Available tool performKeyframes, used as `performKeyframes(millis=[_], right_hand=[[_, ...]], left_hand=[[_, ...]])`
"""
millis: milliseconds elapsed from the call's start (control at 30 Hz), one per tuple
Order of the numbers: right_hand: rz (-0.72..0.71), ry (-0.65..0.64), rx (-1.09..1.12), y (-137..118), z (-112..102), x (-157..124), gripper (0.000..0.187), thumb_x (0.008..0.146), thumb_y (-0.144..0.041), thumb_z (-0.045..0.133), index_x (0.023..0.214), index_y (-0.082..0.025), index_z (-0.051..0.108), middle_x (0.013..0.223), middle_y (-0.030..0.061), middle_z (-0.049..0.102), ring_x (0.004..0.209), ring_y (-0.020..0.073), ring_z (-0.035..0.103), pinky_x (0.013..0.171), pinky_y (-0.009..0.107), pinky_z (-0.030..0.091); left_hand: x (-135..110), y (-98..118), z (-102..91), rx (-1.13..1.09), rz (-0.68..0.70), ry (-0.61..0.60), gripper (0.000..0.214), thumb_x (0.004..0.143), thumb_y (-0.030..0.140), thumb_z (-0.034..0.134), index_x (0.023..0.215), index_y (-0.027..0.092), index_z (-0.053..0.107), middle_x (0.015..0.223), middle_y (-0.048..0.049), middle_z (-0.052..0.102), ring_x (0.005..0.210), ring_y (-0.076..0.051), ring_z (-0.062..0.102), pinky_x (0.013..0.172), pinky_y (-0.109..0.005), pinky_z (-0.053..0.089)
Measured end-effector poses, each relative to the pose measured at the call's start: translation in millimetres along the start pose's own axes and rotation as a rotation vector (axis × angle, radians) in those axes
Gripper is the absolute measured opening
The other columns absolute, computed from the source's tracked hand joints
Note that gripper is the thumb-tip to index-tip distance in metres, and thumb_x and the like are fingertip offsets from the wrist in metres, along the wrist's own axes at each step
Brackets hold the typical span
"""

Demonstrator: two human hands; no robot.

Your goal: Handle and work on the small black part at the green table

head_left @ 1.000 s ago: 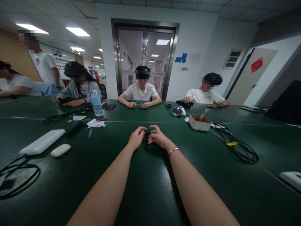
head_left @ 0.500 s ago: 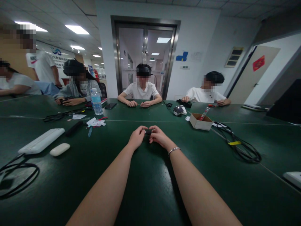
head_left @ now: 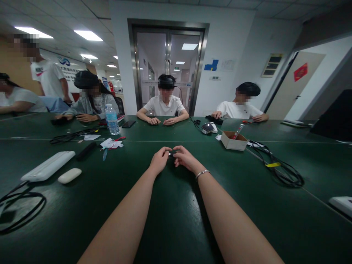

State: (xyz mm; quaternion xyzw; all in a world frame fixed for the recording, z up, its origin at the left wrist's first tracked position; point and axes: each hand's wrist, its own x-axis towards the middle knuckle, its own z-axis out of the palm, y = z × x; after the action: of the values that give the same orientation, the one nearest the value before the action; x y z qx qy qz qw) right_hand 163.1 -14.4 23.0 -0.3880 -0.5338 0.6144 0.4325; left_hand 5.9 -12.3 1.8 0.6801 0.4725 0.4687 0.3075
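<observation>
Small dark object (head_left: 171,154) was found between both hands, over the green surface (head_left: 170,212). The left hand (head_left: 159,161) pinched its silvery end; the right hand (head_left: 186,160) pinched the other, fingers curled. Beyond, to the right, stood an open box (head_left: 233,145); farther, leftward, a water bottle (head_left: 112,121). A person (head_left: 166,106) sat opposite.

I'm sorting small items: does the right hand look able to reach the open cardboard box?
Probably yes: nothing seems to block the way between the right hand and the open cardboard box, though that hand holds a small dark object.
</observation>
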Motion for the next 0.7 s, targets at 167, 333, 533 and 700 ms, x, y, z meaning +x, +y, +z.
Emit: performKeyframes(millis=[167, 333, 533, 700], right_hand=[[0.017, 0.000, 0.001, 2.4, -1.3, 2.6, 0.026, 0.081, -0.017, 0.059, 0.101, -0.020, 0.042, 0.069, -0.0041, 0.054, 0.043, 0.0097, 0.056, 0.038, 0.021, 0.051], [-0.029, -0.017, 0.020, 2.2, -2.6, 1.2, 0.034, 0.073, -0.005, 0.061, 0.099, -0.019, 0.045, 0.068, -0.0043, 0.054, 0.046, 0.0090, 0.056, 0.041, 0.019, 0.051], [0.022, -0.026, 0.036, -0.1, -2.8, 0.6, 0.020, 0.081, -0.012, 0.056, 0.098, -0.018, 0.047, 0.065, -0.0026, 0.055, 0.045, 0.0096, 0.055, 0.040, 0.020, 0.051], [-0.023, -0.079, 0.062, 0.5, -3.7, 0.8, 0.034, 0.072, -0.002, 0.063, 0.098, -0.019, 0.050, 0.066, -0.0051, 0.054, 0.051, 0.0091, 0.058, 0.048, 0.020, 0.055]], left_hand=[[-0.3, 0.8, 0.4, 0.014, -0.007, 0.017, 0.025, 0.085, 0.026, 0.042, 0.098, 0.023, 0.063, 0.080, -0.0001, 0.062, 0.072, -0.013, 0.056, 0.068, -0.024, 0.043], [-0.8, 3.4, -0.8, 0.029, -0.004, 0.007, 0.025, 0.085, 0.027, 0.043, 0.098, 0.022, 0.063, 0.077, -0.0002, 0.061, 0.070, -0.013, 0.055, 0.065, -0.024, 0.042], [0.3, 2.2, -1.0, -0.006, -0.002, 0.017, 0.025, 0.085, 0.028, 0.042, 0.097, 0.022, 0.063, 0.072, 0.0005, 0.059, 0.067, -0.013, 0.054, 0.064, -0.023, 0.042], [-1.2, 5.1, -1.5, 0.048, -0.024, 0.034, 0.027, 0.086, 0.032, 0.042, 0.096, 0.021, 0.064, 0.068, 0.0001, 0.058, 0.061, -0.013, 0.052, 0.059, -0.023, 0.039]])
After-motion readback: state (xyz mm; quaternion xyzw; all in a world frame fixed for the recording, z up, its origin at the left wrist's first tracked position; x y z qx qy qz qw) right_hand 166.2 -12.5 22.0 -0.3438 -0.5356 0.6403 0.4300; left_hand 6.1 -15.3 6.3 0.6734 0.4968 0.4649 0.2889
